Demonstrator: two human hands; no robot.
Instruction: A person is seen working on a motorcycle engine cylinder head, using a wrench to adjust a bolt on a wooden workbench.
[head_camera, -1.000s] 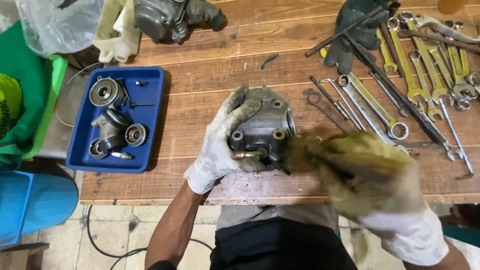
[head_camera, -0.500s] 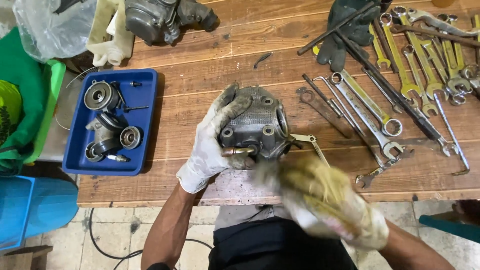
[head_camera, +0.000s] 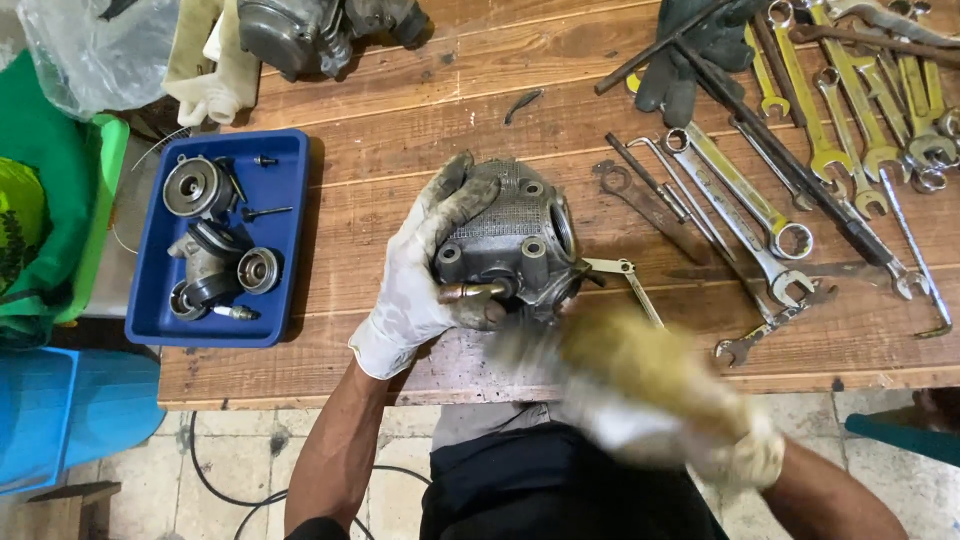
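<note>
Left hand (head_camera: 425, 290), in a soiled white glove: clasped around the left side of a grey metal engine part (head_camera: 515, 240), fingers spread over its top, thumb pressed on a short brass-coloured pin (head_camera: 470, 292) that sticks out of the part's near face. The engine part stands on the wooden counter (head_camera: 400, 170), near its front edge, just ahead of the person's body.

Right hand (head_camera: 650, 385), also gloved: heavily blurred, just right of and below the engine part, over the counter's front edge. Whether it is clenched or grasps anything cannot be told.

Just right of the engine part: a small light-coloured metal tool (head_camera: 625, 280), lying flat on the counter.

Well left of the left hand: a blue tray (head_camera: 290, 240) holding round metal parts and small bolts.

Far right of both hands: a spread of wrenches (head_camera: 760, 210) and long bars across the counter, with a dark glove (head_camera: 680, 70) at the far edge.

Beyond the left hand, at the counter's far edge: a second dark engine piece (head_camera: 310, 30) and a pale cloth (head_camera: 205, 70).
</note>
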